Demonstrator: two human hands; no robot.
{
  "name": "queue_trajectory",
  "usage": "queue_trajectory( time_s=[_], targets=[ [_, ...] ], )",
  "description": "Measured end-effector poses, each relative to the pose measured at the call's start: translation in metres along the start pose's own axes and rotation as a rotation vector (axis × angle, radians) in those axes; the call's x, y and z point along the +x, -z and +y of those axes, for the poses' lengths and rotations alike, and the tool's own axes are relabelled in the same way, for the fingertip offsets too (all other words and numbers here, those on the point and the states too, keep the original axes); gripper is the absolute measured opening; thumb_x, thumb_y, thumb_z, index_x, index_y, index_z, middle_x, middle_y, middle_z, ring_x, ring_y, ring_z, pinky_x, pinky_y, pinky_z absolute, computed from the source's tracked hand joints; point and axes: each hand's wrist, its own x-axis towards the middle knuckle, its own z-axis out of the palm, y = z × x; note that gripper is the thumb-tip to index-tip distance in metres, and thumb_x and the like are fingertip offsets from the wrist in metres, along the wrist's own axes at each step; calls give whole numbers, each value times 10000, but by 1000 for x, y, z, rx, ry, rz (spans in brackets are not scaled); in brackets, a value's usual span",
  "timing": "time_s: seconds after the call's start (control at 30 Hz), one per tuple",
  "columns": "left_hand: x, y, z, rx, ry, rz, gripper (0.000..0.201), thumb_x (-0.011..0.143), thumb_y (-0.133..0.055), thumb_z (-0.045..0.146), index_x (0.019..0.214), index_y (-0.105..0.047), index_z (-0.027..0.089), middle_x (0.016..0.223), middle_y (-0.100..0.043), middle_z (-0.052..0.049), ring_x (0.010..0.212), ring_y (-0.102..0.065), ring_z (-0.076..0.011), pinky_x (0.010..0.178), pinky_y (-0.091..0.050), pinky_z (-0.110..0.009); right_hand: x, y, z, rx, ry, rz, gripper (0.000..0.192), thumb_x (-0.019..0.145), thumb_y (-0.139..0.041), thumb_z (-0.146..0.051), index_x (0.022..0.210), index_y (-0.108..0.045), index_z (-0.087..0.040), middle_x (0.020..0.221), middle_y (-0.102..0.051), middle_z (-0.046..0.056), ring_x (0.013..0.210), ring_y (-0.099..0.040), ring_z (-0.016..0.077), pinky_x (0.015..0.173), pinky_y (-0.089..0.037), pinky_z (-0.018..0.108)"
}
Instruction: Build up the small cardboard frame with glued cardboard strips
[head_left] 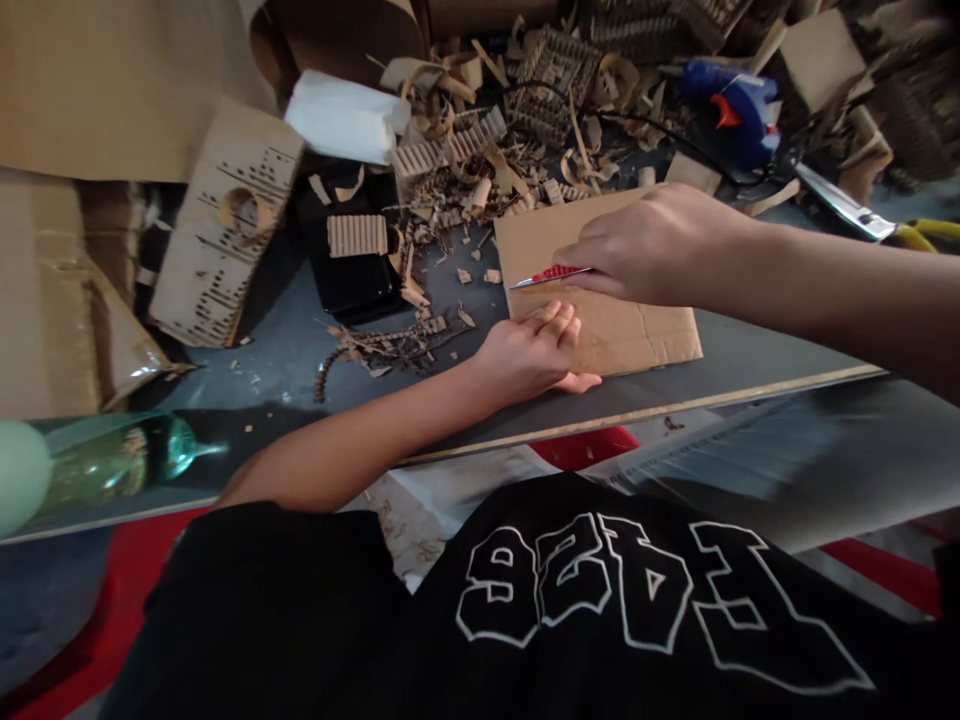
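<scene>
Grey table (300,350): hands on cardboard (637,335), knife (547,275)

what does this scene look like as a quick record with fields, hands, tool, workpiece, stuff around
left hand: flat on the cardboard sheet, pressing its near left edge
right hand: gripping a red utility knife, blade tip at the sheet's left edge
surface: dark tabletop
around: cardboard scraps, blue glue gun, green bottle

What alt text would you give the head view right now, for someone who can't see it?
The right hand holds a red utility knife with its blade at the left edge of a cardboard sheet, while the left hand presses the sheet flat on the grey table. Cardboard scraps and a blue glue gun lie behind.
</scene>
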Motion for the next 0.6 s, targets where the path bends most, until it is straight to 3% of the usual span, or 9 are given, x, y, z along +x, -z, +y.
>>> queue_trajectory(
  time_s=[0.17, 0.3, 0.47, 0.6],
  targets=[
    [-2, -1, -1, -27, 8, -96, 669, 962, -510, 636, 1088, -718, 12, 1112, -762, -209, 1000, -767, -261, 777, -612, -292, -8, -9, 9, 4, 12, 70, 427, 1075, -350, -470, 1324, -647, -290, 1150, -722, 15, 1003, -690, 209, 633, -385, 275],
    [-2, -2, -3, -5, -23, 13, 688, 956, -501, 657, 1036, -722, 11, 1069, -776, -190, 948, -775, -235, 763, -613, -274, -19, -18, 18, 9, 6, 104, 461, 1080, -308, -482, 1313, -655, -288, 1173, -723, 20, 978, -686, 187, 623, -354, 281],
    [-1, -3, -4, -10, -51, 63, 668, 956, -510, 646, 1023, -724, 17, 1037, -780, -189, 952, -770, -228, 810, -615, -281, -33, -34, 37, 83, 18, 184, 1002, 943, 178, -682, 1306, -676, -305, 1148, -732, 37, 933, -678, 175, 626, -344, 336],
    [0, -2, -5, 12, -51, 27, 704, 952, -487, 677, 1015, -739, 23, 1026, -788, -176, 944, -777, -225, 793, -625, -272, -49, -44, 53, 178, -14, 208, 1091, 850, 217, -776, 1294, -684, -350, 1164, -733, 16, 940, -672, 168, 638, -355, 349]
  ],
)
